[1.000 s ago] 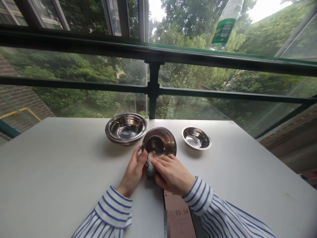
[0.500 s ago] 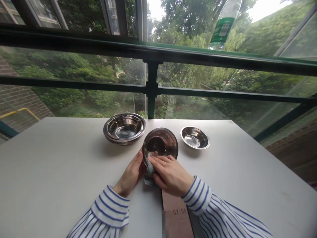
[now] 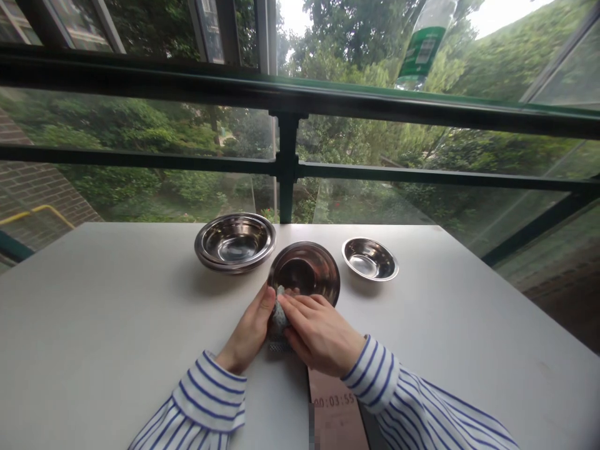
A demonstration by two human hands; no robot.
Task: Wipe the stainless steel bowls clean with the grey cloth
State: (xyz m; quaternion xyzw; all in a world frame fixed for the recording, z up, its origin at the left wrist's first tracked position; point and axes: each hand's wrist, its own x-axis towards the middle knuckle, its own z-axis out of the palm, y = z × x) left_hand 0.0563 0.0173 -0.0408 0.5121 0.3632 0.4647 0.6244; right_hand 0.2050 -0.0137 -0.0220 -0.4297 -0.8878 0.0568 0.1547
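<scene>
A steel bowl (image 3: 307,272) stands tilted on its edge on the white table (image 3: 117,312), its inside facing me. My left hand (image 3: 250,331) grips the bowl's left rim with thumb and fingers. My right hand (image 3: 319,331) is closed on a grey cloth (image 3: 278,317) and presses it against the bowl's lower inner rim. Both sleeves are white with blue stripes.
A stack of larger steel bowls (image 3: 235,240) sits behind on the left, and a small steel bowl (image 3: 370,259) on the right. A pink card (image 3: 335,409) with a timer lies near the front edge. A railing (image 3: 285,162) and a bottle (image 3: 424,44) stand beyond the table.
The tilted bowl has turned slightly in my hands, and the right hand with the cloth has shifted a little along the lower rim.
</scene>
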